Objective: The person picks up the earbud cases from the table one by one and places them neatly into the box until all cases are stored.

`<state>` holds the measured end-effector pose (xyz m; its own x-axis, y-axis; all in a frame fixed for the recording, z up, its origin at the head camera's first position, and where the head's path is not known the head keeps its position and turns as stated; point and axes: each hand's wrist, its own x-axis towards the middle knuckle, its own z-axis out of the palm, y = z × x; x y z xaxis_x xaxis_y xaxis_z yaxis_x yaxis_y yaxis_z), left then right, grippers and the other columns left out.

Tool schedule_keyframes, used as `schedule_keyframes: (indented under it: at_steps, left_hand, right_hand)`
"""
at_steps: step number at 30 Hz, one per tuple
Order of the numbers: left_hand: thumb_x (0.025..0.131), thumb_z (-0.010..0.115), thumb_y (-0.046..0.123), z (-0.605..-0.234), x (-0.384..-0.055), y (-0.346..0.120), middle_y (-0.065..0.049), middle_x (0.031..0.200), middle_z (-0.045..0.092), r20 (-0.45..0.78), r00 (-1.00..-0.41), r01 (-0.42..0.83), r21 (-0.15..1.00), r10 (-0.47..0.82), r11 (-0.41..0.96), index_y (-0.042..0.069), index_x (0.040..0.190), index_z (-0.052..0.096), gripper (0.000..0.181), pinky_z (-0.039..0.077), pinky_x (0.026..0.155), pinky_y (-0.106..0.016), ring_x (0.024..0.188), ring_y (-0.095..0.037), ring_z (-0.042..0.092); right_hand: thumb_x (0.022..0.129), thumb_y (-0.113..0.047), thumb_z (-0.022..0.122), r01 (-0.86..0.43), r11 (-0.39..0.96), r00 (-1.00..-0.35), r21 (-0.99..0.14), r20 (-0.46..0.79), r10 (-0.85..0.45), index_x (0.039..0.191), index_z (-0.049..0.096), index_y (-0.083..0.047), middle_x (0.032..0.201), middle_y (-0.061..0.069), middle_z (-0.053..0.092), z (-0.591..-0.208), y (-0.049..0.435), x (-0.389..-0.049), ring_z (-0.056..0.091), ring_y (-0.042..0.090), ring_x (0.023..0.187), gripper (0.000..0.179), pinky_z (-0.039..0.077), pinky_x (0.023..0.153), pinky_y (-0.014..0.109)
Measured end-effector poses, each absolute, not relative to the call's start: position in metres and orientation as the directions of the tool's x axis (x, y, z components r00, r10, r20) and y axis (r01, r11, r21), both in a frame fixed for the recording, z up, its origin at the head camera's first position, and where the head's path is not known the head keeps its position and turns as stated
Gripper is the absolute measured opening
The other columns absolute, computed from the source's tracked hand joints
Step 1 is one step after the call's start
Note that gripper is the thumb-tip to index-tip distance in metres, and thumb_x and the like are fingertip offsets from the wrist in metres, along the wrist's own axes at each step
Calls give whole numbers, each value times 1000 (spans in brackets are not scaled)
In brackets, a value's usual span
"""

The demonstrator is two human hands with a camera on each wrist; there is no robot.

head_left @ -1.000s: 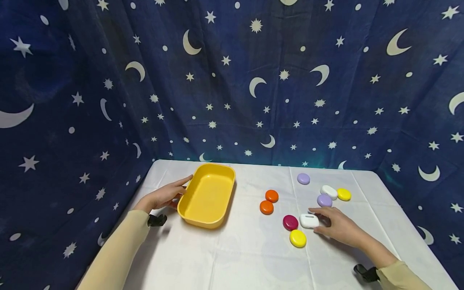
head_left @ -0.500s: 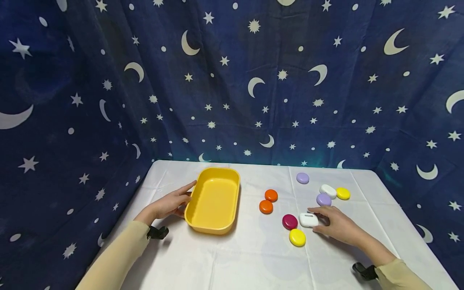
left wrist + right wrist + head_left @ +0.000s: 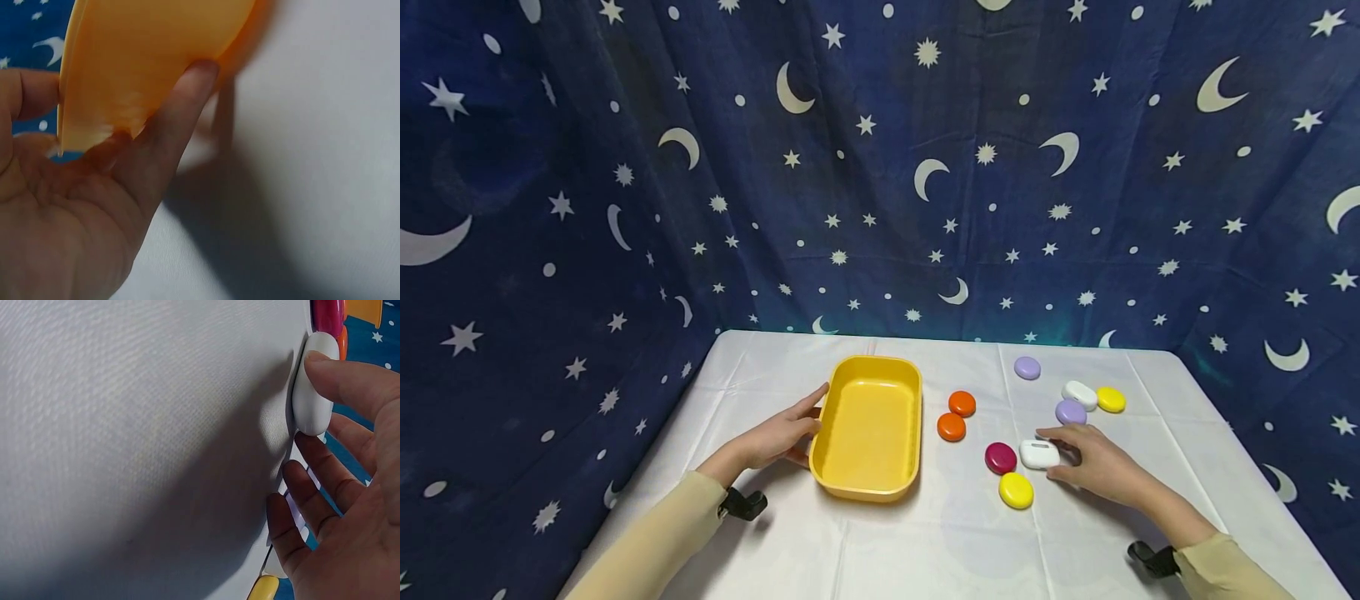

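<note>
A yellow rectangular tray (image 3: 872, 429) stands left of the middle of the white table, with nothing in it. My left hand (image 3: 778, 437) is at its left side; in the left wrist view the thumb (image 3: 187, 94) lies against its outer wall and other fingers touch near the rim. On the right, a white earbud case (image 3: 1040, 454) with a grey hinge strip lies between the thumb and index finger of my right hand (image 3: 1097, 467). The right wrist view shows that thumb (image 3: 331, 372) on the case. A crimson disc (image 3: 1001, 457) lies just left of the case.
Two orange discs (image 3: 951, 427) lie right of the tray. A yellow disc (image 3: 1016, 491) sits in front of the crimson one. Behind my right hand are purple discs (image 3: 1071, 412), a white rounded piece (image 3: 1079, 395) and another yellow disc (image 3: 1111, 400). A starry curtain (image 3: 880, 167) hangs behind.
My left hand has moved rightward and the tray has slid right and a little nearer, turning straighter. My right hand and the earbud case have stayed in place.
</note>
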<state>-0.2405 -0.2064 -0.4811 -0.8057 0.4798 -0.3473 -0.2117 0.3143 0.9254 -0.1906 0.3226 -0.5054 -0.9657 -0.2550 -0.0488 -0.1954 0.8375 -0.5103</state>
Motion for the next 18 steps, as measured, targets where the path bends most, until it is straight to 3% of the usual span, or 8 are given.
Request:
schedule_keyframes:
  at_steps: [6, 18]
  left_hand:
    - [102, 51, 18, -481, -235, -198, -21, 168, 15, -352, -821, -223, 922, 449, 315, 34, 166, 9, 78, 61, 80, -46, 126, -34, 55]
    - [103, 49, 16, -483, -238, -198, -18, 168, 18, -344, -833, -217, 924, 434, 315, 35, 166, 12, 75, 61, 79, -47, 126, -34, 55]
  right_hand:
    - [78, -34, 89, -202, 835, -963, -511, -52, -265, 134, 67, -12, 129, 13, 64, -506, 323, -191, 54, 33, 114, 65, 48, 101, 59]
    - [76, -35, 90, -218, 833, -963, -508, -29, -270, 125, 71, -13, 120, 7, 65, -506, 323, -191, 54, 27, 106, 57, 50, 95, 53]
